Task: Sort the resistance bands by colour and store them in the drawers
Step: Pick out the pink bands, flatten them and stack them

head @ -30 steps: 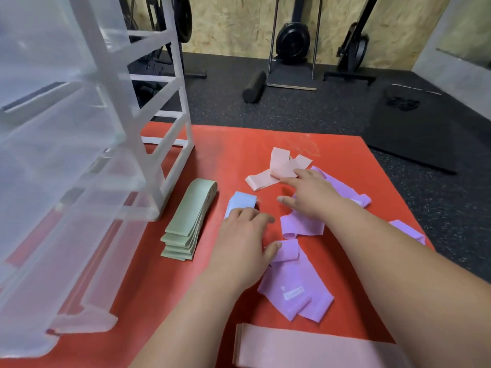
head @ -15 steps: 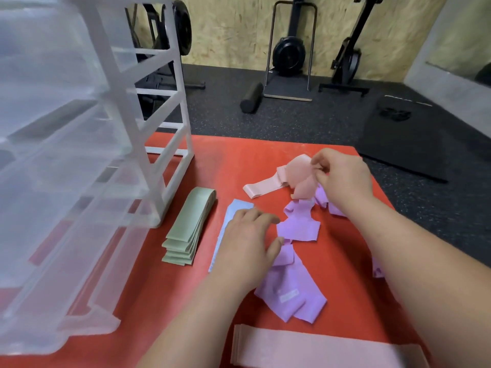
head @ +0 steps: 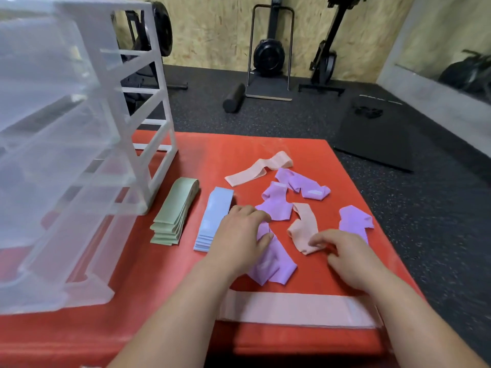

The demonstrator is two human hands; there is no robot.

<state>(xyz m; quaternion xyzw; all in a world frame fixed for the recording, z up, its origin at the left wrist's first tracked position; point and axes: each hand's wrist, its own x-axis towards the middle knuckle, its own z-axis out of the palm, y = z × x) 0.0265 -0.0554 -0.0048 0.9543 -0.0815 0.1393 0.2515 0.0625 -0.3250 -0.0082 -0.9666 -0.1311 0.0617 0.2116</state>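
Sorting loose resistance bands by colour: crumpled pink band [head: 304,229] at the right hand [head: 350,261].

Lying on the red worktop [head: 212,155] among crumpled purple bands [head: 303,183], with its near end under the bent fingertips [head: 317,241] of the right hand; impossible to tell whether pinched or only touched. Probably thin, light, soft and a little grippy, so likely to fold and cling. Best pinched at one end, lifted, then smoothed onto the flat pink stack [head: 292,309] at the near edge. Left hand [head: 239,237] loosely spread, palm down, resting on a larger purple band [head: 273,264] just beside the blue stack [head: 216,216]. Further left, the green stack [head: 174,211], then the clear drawer unit [head: 79,168] with lower drawers pulled forward. One more pink band [head: 259,172] at the far side.
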